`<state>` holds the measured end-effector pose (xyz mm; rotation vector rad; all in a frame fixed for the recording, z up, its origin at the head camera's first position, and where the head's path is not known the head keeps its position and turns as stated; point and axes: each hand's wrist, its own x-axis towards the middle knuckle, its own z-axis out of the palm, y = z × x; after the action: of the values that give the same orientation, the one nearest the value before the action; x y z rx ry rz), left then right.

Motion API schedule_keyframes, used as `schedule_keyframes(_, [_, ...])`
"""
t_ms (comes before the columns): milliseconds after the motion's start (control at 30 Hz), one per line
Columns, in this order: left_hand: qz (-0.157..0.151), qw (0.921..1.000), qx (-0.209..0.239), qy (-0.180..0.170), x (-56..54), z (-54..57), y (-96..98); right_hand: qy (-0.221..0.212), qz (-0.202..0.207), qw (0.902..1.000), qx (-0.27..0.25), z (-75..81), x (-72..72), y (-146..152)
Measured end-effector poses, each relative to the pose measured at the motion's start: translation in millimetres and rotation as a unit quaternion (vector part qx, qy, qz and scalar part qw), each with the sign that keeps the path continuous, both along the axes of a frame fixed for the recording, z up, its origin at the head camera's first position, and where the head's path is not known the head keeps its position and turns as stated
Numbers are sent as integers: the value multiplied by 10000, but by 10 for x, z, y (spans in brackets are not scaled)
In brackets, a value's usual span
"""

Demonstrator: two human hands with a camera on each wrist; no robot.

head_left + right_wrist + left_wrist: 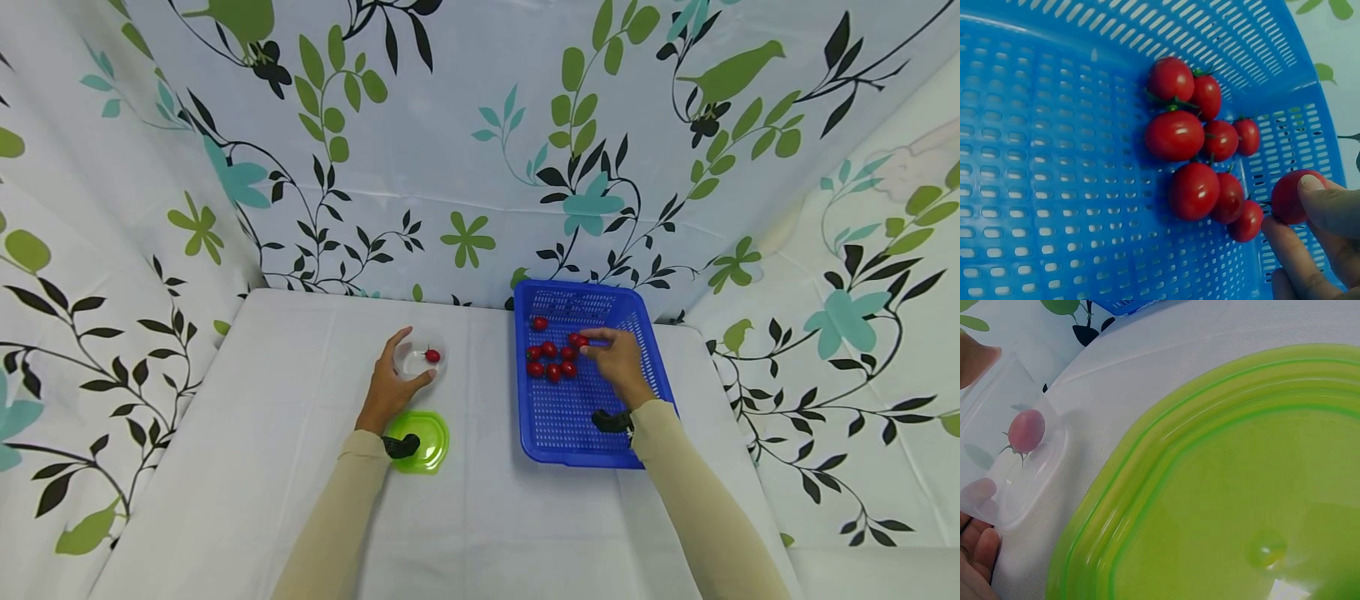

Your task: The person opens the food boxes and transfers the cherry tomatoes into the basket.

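Note:
My left hand [386, 388] grips a small clear plastic container [409, 367] around its side, thumb and fingers spread about the wall. Inside it lies one cherry tomato [432, 356] with its green stem, seen through the wall in the left wrist view. Over the blue plastic basket [573, 429], my right hand [619, 363] pinches another cherry tomato [1289, 199] between thumb and fingers. Several more cherry tomatoes [1175, 136] sit grouped on the basket's floor beside those fingertips, some with green stems.
A green plastic lid [432, 437] lies on the white-covered table [480, 500], just below the left wrist. Patterned curtains [465, 150] with leaves and birds hang behind the table and along both sides. The basket's raised walls surround the tomatoes.

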<state>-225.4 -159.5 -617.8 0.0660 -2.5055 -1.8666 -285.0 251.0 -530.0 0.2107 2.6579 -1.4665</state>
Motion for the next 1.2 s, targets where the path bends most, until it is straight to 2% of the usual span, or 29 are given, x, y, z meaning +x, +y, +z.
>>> schedule_keyframes(500, [31, 10000, -10, -26, 8, 20, 8, -117, -39, 9998, 137, -75, -4, 49])
schedule_keyframes(833, [27, 10000, -4, -62, 6, 26, 13, -520, -115, 9982, 282, -132, -32, 81])
schedule_keyframes(1200, [17, 10000, -11, -47, 7, 16, 14, -504, 9, 9975, 489, -190, -34, 89])
